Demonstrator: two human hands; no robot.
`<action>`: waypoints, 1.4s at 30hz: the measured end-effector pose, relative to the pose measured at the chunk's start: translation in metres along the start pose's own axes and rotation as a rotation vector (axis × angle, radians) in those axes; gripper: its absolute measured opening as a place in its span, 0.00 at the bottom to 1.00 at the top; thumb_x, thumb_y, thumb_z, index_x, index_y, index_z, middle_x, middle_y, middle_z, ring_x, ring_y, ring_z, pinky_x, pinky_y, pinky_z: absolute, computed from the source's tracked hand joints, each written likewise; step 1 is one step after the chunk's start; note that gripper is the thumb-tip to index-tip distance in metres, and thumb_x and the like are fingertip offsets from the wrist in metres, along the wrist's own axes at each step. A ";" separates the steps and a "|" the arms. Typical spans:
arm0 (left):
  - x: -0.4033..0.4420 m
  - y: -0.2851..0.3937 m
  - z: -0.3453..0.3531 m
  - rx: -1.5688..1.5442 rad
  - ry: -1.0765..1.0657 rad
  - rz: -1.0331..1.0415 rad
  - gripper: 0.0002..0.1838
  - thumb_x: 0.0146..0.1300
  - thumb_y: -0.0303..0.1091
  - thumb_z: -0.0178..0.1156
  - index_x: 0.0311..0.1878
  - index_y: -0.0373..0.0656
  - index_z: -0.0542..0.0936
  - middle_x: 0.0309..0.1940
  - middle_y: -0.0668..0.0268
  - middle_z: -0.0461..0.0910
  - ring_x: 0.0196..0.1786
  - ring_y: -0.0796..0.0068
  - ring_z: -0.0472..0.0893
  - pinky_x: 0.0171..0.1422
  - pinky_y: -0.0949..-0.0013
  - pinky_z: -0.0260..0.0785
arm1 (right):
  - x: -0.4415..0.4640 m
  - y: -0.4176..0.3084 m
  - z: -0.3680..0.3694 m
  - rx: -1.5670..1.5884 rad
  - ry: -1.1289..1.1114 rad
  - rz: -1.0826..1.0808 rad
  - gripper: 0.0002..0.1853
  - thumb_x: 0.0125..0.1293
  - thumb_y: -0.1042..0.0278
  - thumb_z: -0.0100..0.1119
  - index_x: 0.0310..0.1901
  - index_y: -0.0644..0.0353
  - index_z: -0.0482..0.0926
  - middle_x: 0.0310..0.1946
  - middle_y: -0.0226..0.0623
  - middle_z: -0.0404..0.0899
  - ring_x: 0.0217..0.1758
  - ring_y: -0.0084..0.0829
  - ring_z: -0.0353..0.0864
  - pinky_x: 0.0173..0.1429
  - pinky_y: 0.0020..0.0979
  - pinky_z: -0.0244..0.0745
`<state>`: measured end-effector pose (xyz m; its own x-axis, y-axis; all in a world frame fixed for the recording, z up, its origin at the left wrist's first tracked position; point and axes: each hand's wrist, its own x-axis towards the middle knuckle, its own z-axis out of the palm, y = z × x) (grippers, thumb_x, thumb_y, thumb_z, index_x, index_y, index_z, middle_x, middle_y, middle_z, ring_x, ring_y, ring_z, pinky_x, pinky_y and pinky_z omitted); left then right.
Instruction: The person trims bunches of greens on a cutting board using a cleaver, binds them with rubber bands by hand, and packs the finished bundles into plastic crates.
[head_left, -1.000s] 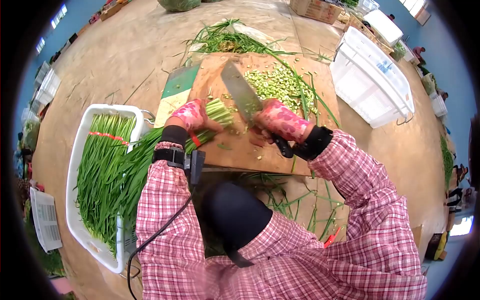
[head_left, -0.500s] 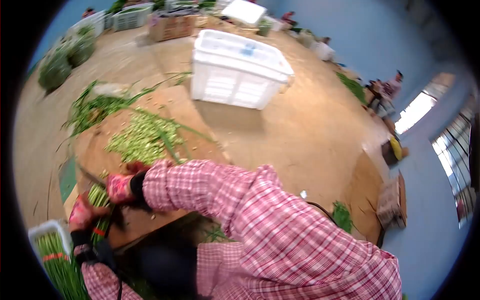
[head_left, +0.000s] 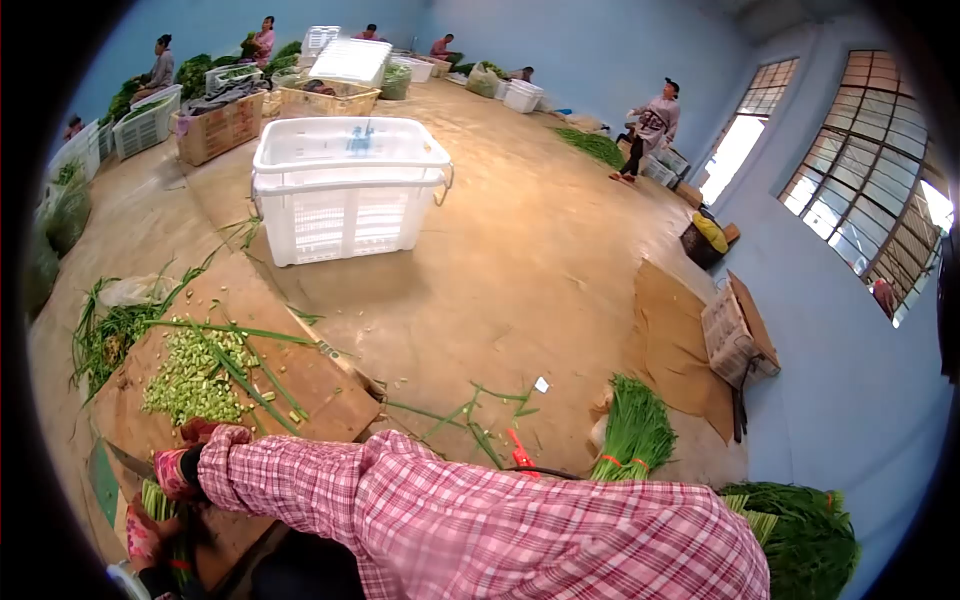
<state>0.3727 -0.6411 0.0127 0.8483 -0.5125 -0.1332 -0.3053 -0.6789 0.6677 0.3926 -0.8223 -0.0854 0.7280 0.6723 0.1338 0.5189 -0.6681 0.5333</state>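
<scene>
At the lower left, my left hand (head_left: 143, 532), in a red patterned glove, is closed around a bundle of green stalks (head_left: 158, 502) with a red band lower down. Just above it, my right hand (head_left: 177, 472), gloved alike, grips a knife (head_left: 128, 460); its blade points left, and the handle is mostly hidden. Both hands are over the near edge of a brown board (head_left: 325, 400). A pile of chopped pale-green stalk pieces (head_left: 195, 375) lies beyond my right hand, with long green leaves (head_left: 245, 375) across it.
White stacked crates (head_left: 345, 222) stand beyond the board. Leafy scraps (head_left: 120, 330) lie left. Banded green bundles (head_left: 635, 430) and another bunch (head_left: 805, 535) lie right, near a cardboard box (head_left: 738, 325). A person (head_left: 655, 125) walks by the far wall; others sit behind crates.
The view has swung right and up, so the board, crates and hands appear further left and my hands lower. Both hands keep their hold on the stalks and the knife.
</scene>
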 end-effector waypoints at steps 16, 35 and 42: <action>-0.053 0.110 -0.012 0.007 -0.073 -0.293 0.39 0.37 0.48 0.80 0.55 0.43 0.79 0.40 0.57 0.86 0.42 0.61 0.85 0.49 0.56 0.77 | -0.063 0.054 -0.042 1.046 0.198 -0.101 0.12 0.59 0.67 0.55 0.19 0.55 0.71 0.17 0.33 0.68 0.20 0.30 0.67 0.26 0.34 0.64; -0.075 0.130 0.018 0.373 0.315 -0.182 0.55 0.34 0.54 0.81 0.64 0.32 0.69 0.54 0.45 0.79 0.58 0.49 0.78 0.63 0.56 0.71 | -0.137 0.099 -0.178 0.833 0.273 0.119 0.29 0.56 0.57 0.67 0.57 0.62 0.72 0.56 0.52 0.73 0.60 0.49 0.74 0.60 0.47 0.73; -0.077 0.105 0.037 0.530 0.344 -0.155 0.37 0.51 0.44 0.70 0.62 0.35 0.70 0.48 0.51 0.80 0.49 0.52 0.81 0.49 0.54 0.76 | -0.136 0.051 -0.140 0.284 0.452 0.208 0.17 0.60 0.68 0.59 0.50 0.67 0.74 0.34 0.42 0.75 0.33 0.33 0.74 0.36 0.33 0.72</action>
<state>0.2593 -0.6925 0.0663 0.9630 -0.2495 0.1021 -0.2654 -0.9439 0.1963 0.2573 -0.9033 0.0400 0.5959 0.5458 0.5890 0.5309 -0.8181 0.2209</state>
